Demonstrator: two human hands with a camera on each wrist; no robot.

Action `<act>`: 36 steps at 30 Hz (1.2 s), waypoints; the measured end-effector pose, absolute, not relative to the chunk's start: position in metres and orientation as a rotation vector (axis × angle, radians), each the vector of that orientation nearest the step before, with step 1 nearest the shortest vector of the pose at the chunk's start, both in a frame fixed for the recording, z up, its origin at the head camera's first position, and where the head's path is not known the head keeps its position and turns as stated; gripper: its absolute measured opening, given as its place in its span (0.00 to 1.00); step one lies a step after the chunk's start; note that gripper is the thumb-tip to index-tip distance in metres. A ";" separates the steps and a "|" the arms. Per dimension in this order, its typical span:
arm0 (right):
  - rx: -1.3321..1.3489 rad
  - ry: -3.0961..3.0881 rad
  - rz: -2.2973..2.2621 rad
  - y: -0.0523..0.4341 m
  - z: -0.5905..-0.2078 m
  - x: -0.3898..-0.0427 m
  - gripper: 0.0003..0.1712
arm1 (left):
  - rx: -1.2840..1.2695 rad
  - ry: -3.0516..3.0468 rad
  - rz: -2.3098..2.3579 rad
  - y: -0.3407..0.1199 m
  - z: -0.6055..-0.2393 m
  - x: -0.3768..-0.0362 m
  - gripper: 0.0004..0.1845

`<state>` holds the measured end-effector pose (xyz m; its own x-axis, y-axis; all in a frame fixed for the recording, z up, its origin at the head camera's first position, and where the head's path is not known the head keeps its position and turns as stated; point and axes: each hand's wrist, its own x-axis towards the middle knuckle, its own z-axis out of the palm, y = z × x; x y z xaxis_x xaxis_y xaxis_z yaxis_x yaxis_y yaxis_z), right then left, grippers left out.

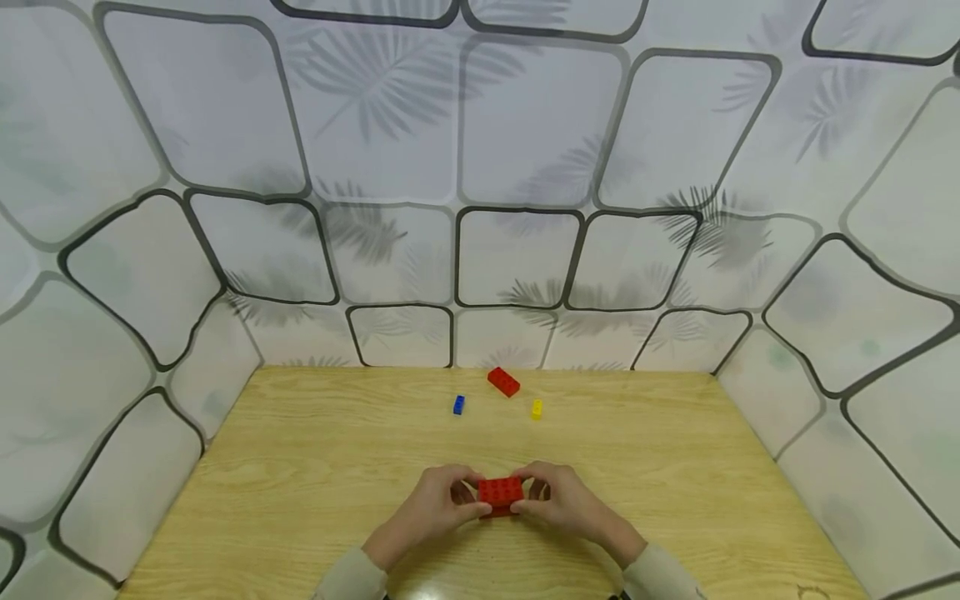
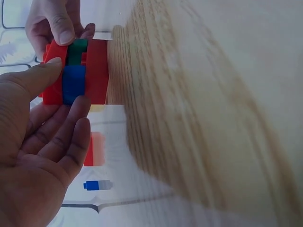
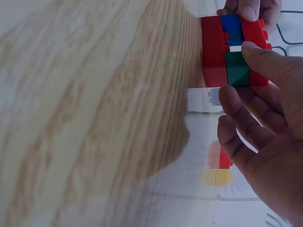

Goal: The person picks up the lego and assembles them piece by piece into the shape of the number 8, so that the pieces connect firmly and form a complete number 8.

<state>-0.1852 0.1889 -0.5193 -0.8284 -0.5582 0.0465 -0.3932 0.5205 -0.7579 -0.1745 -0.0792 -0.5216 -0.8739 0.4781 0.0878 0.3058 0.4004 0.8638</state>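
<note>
Both hands hold a small stack of toy building bricks near the front middle of the table. The stack's top is a red brick [image 1: 500,490] with studs facing up. Beneath it, a blue brick [image 2: 74,84] sits at the left end and a green brick [image 3: 237,69] at the right end, with a gap between them. At the bottom, another red brick [image 2: 98,71] stands on the table. My left hand [image 1: 444,500] grips the left end, its thumb on the upper red brick. From the right, my right hand [image 1: 558,502] pinches the other end between thumb and fingers.
Farther back on the wooden table [image 1: 337,442] lie a loose red brick [image 1: 503,382], a small blue brick [image 1: 459,405] and a small yellow brick [image 1: 537,409]. Patterned walls [image 1: 517,258] enclose the table at the back and both sides.
</note>
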 end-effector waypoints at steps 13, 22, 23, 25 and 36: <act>-0.816 2.536 -1.161 0.189 -0.517 -0.189 0.20 | 0.703 2.464 1.474 -0.080 -0.524 -0.176 0.15; -0.836 2.566 -1.152 0.188 -0.519 -0.190 0.21 | 0.707 2.480 1.479 -0.080 -0.526 -0.176 0.15; -0.834 2.568 -1.154 0.187 -0.519 -0.189 0.21 | 0.710 2.485 1.475 -0.080 -0.527 -0.176 0.15; -0.830 2.567 -1.161 0.187 -0.520 -0.189 0.21 | 0.718 2.494 1.461 -0.081 -0.527 -0.176 0.15; -0.774 2.553 -1.165 0.187 -0.516 -0.187 0.24 | 0.750 2.525 1.428 -0.080 -0.526 -0.174 0.16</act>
<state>-0.1867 0.1871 -0.5163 -0.8341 -0.5515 0.0098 -0.3689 0.5446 -0.7532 -0.1738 -0.0795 -0.5265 -0.8648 0.4888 0.1152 0.3505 0.4232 0.8355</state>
